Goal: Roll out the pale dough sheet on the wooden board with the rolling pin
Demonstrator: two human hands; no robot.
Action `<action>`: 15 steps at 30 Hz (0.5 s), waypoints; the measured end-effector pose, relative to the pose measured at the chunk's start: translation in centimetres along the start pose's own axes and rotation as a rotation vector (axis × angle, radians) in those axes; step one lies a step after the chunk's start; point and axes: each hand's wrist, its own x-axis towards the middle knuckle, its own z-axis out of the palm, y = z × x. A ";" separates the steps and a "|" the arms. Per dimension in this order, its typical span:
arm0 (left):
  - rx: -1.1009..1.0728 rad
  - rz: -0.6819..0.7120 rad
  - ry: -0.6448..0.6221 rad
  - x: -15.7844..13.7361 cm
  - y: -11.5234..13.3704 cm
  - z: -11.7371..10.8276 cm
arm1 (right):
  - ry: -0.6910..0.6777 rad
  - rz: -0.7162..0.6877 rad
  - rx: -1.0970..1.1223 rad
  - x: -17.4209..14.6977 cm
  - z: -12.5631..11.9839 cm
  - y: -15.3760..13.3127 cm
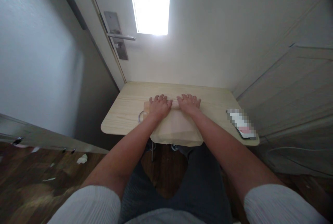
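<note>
A thin beige sheet (179,127), cloth or paper, lies on a small pale wooden table (215,102) and reaches over its front edge. Along its far side, between my hands, runs a narrow pinkish fold or roll (176,104). My left hand (159,106) rests on the far left part of the sheet, palm down, fingers apart. On the far right part lies my right hand (189,103), also palm down with fingers spread. Both thumbs point inward at the fold. What lies under the palms is hidden. Left of the sheet a curved metal loop (139,117) shows partly.
A phone-like flat object (241,124), blurred out, lies at the table's right end. Behind stands a white door with a metal handle (121,37) and bright window (151,3). Panels flank both sides. Scraps such as crumpled paper (82,158) lie on the brown floor.
</note>
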 end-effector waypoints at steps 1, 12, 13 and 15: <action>0.000 -0.002 -0.002 0.4 -0.1 0.1 | -0.007 0.006 0.004 0.4 0.0 0.0; 0.016 0.017 -0.050 4.2 -1.1 0.7 | -0.072 0.009 0.037 4.6 0.4 -0.4; 0.017 0.022 -0.070 4.6 -1.2 0.7 | -0.074 0.007 0.036 5.0 0.5 -0.4; 0.022 0.031 -0.100 5.3 -1.4 0.7 | -0.085 0.002 0.029 5.7 0.6 -0.4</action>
